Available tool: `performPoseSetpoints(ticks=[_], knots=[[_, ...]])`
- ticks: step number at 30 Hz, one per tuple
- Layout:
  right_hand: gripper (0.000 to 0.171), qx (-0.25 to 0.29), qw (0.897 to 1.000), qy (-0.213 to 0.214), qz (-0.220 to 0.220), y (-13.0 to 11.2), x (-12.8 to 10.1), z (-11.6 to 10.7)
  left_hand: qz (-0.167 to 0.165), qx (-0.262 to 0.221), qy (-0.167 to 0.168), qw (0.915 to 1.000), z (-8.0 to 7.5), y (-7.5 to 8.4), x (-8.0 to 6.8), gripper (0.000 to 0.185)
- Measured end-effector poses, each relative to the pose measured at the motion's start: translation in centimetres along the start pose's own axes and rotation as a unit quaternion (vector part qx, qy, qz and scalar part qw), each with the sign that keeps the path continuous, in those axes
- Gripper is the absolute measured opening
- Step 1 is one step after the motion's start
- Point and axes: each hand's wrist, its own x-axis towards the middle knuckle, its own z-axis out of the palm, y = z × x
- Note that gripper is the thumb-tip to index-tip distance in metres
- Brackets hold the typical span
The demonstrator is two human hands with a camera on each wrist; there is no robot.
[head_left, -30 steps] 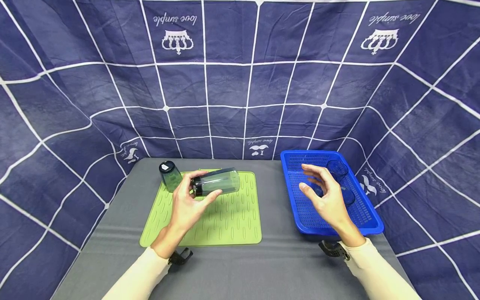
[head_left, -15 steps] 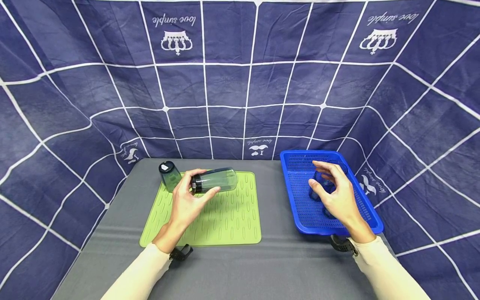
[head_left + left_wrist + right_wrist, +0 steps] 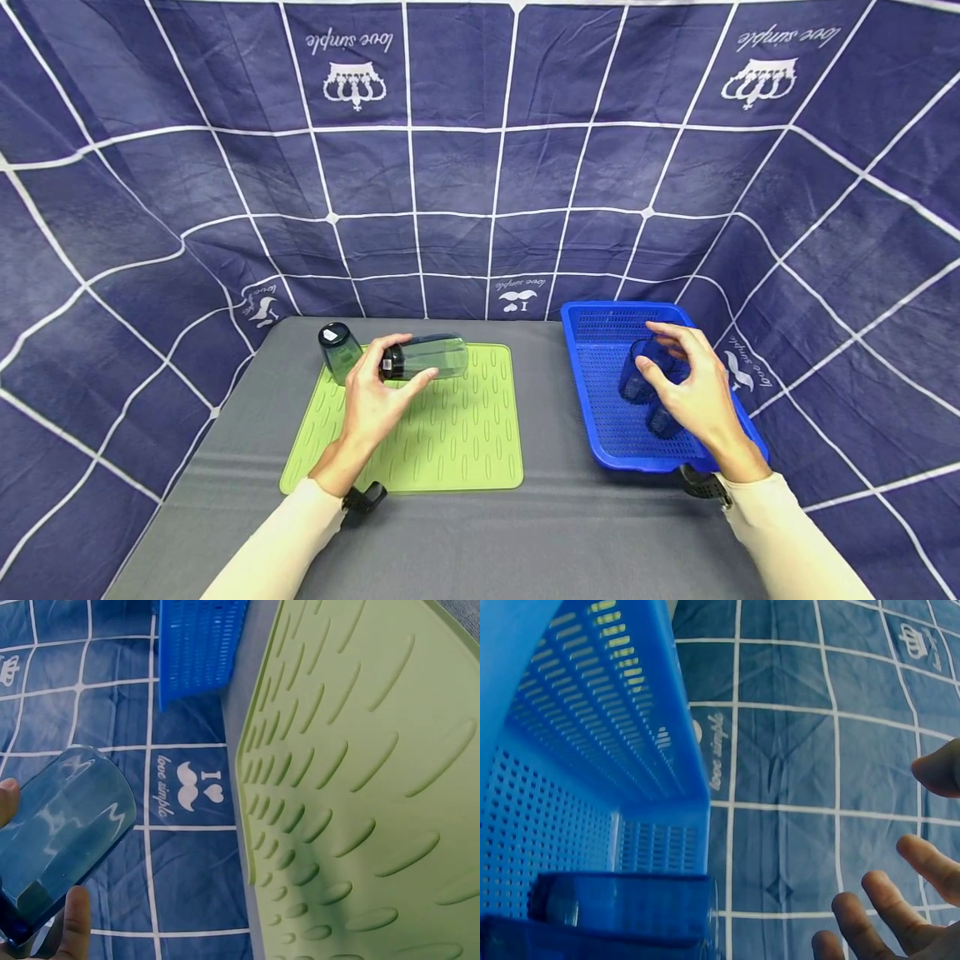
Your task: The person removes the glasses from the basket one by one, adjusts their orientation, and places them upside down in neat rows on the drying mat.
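My left hand [image 3: 371, 407] holds a clear greenish drinking glass [image 3: 435, 357] on its side above a lime-green ribbed mat [image 3: 450, 442]. The dark, thick base points left and the mouth right. In the left wrist view, a thumb and fingertip flank this glass [image 3: 67, 817]. Another glass [image 3: 341, 354] stands upside down at the mat's back left corner. My right hand [image 3: 697, 396] hovers over a blue perforated basket [image 3: 588, 417], thumb and fingers apart, holding nothing. Beneath it, glasses [image 3: 636, 379] stand in the basket, partly hidden by the hand.
A grey cloth [image 3: 551, 400] covers the table, with a strip between mat and basket. Blue checked fabric [image 3: 457, 175] hangs behind and at both sides. In the right wrist view, the basket's wall [image 3: 607, 712] rises beside the glasses [image 3: 630, 907].
My right hand has moved right across the basket, uncovering more of the glasses on its left. The glass in my left hand has shifted slightly left.
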Motion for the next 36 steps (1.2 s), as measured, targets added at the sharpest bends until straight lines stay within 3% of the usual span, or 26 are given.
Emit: performPoseSetpoints(ticks=[14, 36], knots=[[0.060, -0.063, 0.997, -0.037, 0.014, 2.1, 0.0, -0.9, -0.023, 0.026, -0.003, 0.9994, 0.5, -1.4, 0.2, 0.068], [0.076, -0.148, 0.982, -0.102, 0.057, 4.4, 0.2, -0.9, -0.069, 0.042, -0.029, 0.9963, 1.3, -3.6, 0.5, 0.082]])
